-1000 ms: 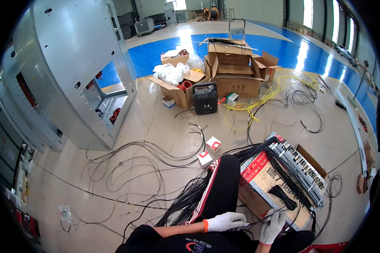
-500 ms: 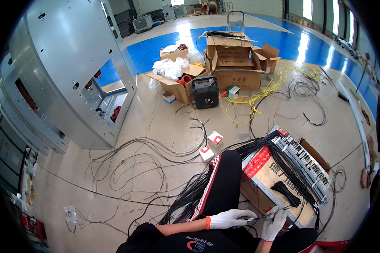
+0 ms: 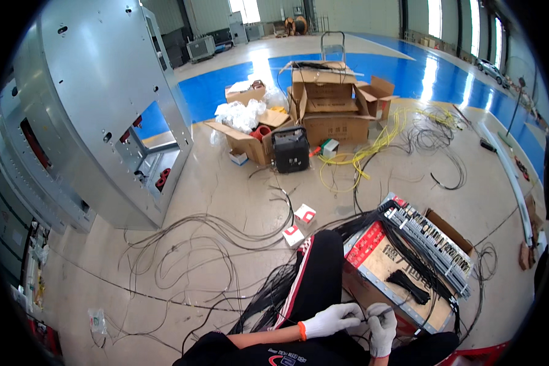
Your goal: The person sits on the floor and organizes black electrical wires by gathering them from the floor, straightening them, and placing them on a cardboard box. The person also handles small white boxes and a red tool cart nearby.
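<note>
My left hand (image 3: 330, 321), in a white knit glove with an orange cuff, is closed in a pinch on a thin dark wire. Close to its right, my right hand (image 3: 382, 329), gloved in white too, pinches the same strand as far as I can tell; the fingers hide most of it. Both hands are above my lap, beside a wooden-topped box (image 3: 372, 256). On that box lie a bundle of black cables (image 3: 418, 256), a coiled black bunch (image 3: 408, 287) and a long assembly of terminal blocks (image 3: 430, 241).
Loose black wires (image 3: 213, 244) spread over the floor left of my knee, near two small white-and-red boxes (image 3: 293, 235). Ahead stand a black case (image 3: 291, 149), open cardboard boxes (image 3: 334, 129) and tangled yellow cable (image 3: 372, 155). A tall grey metal cabinet (image 3: 97, 91) stands at left.
My right hand has turned more upright and drawn slightly left. My left hand stays in nearly the same place, still pinching. The view has tilted up a little.
</note>
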Demonstrator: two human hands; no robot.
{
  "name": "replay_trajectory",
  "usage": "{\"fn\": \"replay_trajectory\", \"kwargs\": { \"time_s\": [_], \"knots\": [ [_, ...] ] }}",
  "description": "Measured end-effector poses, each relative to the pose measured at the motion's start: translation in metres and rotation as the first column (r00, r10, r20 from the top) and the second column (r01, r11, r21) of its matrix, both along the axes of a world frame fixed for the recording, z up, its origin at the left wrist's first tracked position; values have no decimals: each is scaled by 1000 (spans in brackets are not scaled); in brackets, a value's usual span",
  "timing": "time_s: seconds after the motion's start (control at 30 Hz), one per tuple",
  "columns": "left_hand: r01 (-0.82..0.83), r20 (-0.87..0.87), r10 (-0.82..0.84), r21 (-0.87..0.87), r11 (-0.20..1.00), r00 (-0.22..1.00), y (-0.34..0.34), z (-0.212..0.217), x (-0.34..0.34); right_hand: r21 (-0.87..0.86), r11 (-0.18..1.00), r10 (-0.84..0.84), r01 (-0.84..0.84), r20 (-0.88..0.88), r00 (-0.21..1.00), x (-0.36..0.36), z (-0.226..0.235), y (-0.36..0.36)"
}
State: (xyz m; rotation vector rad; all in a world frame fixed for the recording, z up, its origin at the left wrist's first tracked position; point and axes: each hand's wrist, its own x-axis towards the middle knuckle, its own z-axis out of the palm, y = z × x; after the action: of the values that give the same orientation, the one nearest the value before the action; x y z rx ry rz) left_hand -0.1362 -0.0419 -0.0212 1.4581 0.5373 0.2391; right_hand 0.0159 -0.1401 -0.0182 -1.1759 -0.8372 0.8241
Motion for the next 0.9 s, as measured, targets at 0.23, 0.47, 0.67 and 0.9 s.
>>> {"fn": "replay_trajectory", "kwargs": {
  "time_s": [0.23,0.47,0.67,0.9],
  "knots": [
    [124,91,-134,105,987,987,13,17,-6,17,979,-205,204,42,978,0,-10,-6],
    [-36,110,22,122,992,994,-6,15,8,104,901,-434,421,192,880,-3,-16,-11],
    [-74,142,59,102,992,988,-13,12,14,1,896,-433,443,213,876,-5,1,-12],
    [-7,107,-15,204,979,994,19,36,10,-203,856,-498,475,-79,864,1,49,19]
  ]
}}
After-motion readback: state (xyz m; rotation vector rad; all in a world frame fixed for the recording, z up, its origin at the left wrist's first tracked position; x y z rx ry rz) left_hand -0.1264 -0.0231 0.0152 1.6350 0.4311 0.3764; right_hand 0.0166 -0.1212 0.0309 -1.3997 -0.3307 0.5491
